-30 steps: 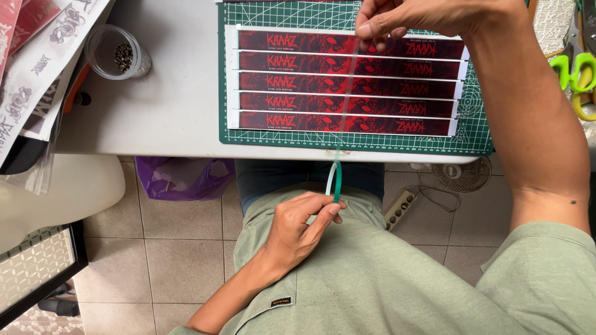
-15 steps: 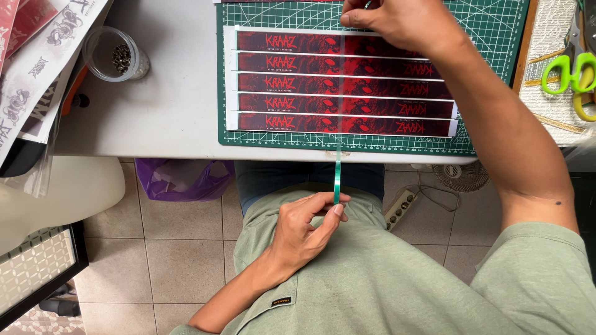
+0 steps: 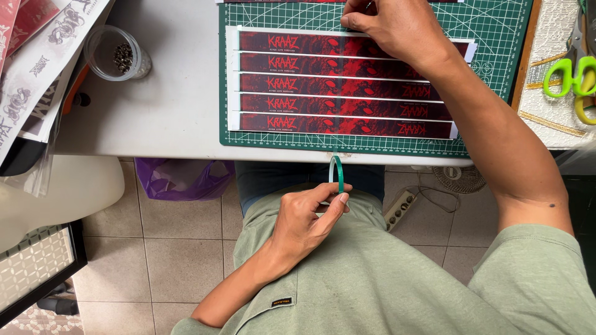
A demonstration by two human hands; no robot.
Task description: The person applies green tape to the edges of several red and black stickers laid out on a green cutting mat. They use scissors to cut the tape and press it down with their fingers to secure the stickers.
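Observation:
My left hand (image 3: 306, 218) sits below the table edge over my lap, pinching a thin green tape roll (image 3: 336, 173) held edge-on. My right hand (image 3: 390, 26) reaches across to the far side of a green cutting mat (image 3: 496, 43), fingers pressed down at the top edge of a white sheet of several red and black printed strips (image 3: 335, 102). What lies under those fingertips is hidden. A clear strip of tape seems to run from the roll up over the sheet, faint in this view.
A clear plastic cup (image 3: 115, 54) with small dark bits stands left of the mat. Printed papers (image 3: 34, 56) pile at the far left. Green-handled scissors (image 3: 568, 77) lie at the right. A purple bag (image 3: 180, 180), power strip (image 3: 400, 208) and small fan (image 3: 459, 178) sit on the tiled floor.
My right hand has pressed down lower and further left onto the sheet's top edge. My left hand with the tape roll has stayed near the table edge.

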